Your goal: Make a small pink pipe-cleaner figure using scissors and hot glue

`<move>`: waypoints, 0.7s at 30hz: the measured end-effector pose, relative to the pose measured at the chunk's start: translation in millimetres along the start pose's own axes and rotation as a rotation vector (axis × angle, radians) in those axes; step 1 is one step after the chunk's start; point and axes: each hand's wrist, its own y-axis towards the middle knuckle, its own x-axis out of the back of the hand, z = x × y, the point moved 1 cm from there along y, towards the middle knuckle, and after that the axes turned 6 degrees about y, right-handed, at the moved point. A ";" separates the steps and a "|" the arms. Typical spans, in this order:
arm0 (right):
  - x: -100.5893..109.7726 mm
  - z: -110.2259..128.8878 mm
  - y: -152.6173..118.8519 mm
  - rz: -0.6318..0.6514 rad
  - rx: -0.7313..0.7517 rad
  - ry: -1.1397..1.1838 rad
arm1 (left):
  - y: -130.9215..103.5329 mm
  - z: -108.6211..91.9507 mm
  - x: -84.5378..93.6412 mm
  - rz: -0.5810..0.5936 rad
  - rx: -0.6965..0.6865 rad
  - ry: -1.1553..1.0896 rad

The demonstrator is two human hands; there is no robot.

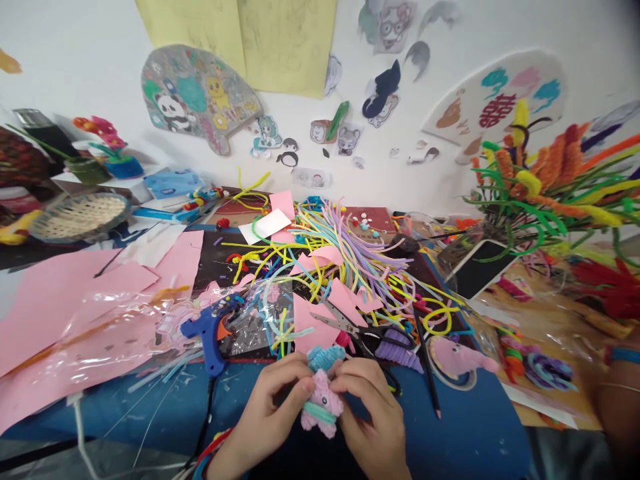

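Both hands hold a small fuzzy pipe-cleaner figure (pixel 325 401) at the table's front edge. Its body is pink with a turquoise band, a dark eye shows, and a blue coiled piece (pixel 324 359) sits at its top. My left hand (pixel 277 400) pinches it from the left with thumb and fingers. From the right, my right hand (pixel 373 413) grips it with bent fingers. Just beyond lie open scissors (pixel 353 325) with dark handles and a purple ribbed piece (pixel 399 353). A dark pencil (pixel 431 377) and another pink figure (pixel 457 353) lie to the right.
A blue glue gun (pixel 210 337) with a cord lies left of the hands. Piled pipe cleaners (pixel 350 233) cover the middle. Pink sheets (pixel 90 287) spread left. A phone (pixel 480 267) leans at right, near bunched pipe-cleaner stems (pixel 550 173). Another person's arm (pixel 623 400) shows far right.
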 end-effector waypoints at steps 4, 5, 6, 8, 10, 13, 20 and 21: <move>2.7 -1.4 -2.3 -0.035 -0.170 0.154 | 0.4 -1.5 0.5 -0.006 -0.017 0.053; 4.7 -1.1 -2.2 -0.062 -0.212 0.204 | -0.1 -1.8 0.3 -0.012 -0.018 0.079; 7.0 -0.4 -1.8 -0.090 -0.249 0.251 | -0.6 -1.9 0.0 -0.026 -0.014 0.112; 11.4 1.6 -0.7 -0.105 -0.296 0.314 | -1.6 -1.9 -0.9 -0.078 -0.001 0.193; 13.5 3.2 0.1 -0.050 -0.328 0.318 | -1.8 -2.1 -2.3 -0.129 0.003 0.270; 11.1 3.2 -0.2 0.062 -0.386 0.244 | -0.6 -3.6 -4.7 -0.141 -0.008 0.328; 2.0 3.0 1.4 0.135 -0.444 0.148 | 1.7 -6.1 -6.9 -0.131 0.030 0.316; 1.6 3.5 1.8 0.143 -0.444 0.137 | 1.7 -6.1 -7.1 -0.135 0.035 0.312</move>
